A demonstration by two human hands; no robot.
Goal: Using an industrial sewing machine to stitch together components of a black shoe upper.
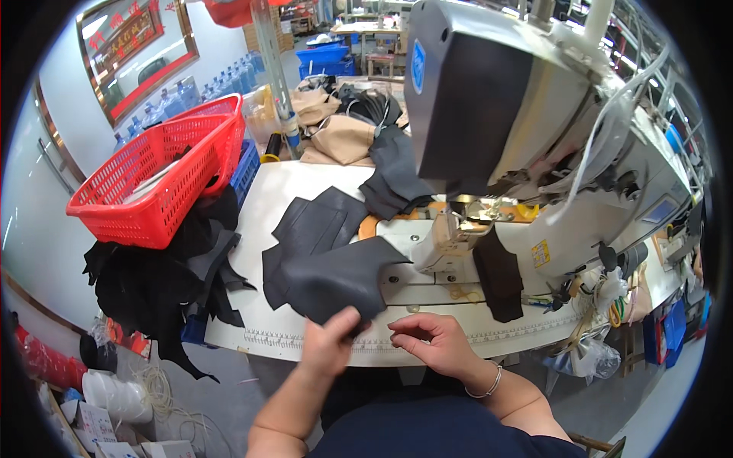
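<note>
The left hand grasped one charcoal leather-like panel; the right hand hovered, fingers parted; one dark-brown oblong piece lay near the curved white tabletop's front edge.

We wear a dark navy top | our left hand and right hand are bare | a thin silvery bangle circles our right wrist

Identified as a sewing workshop. Equipped with an industrial sewing machine on a white worktable edged with a ruler scale. Stocked with cut dark panels, heaped tan pieces and red perforated baskets. Furnished farther back with other tables and blue bins.
</note>
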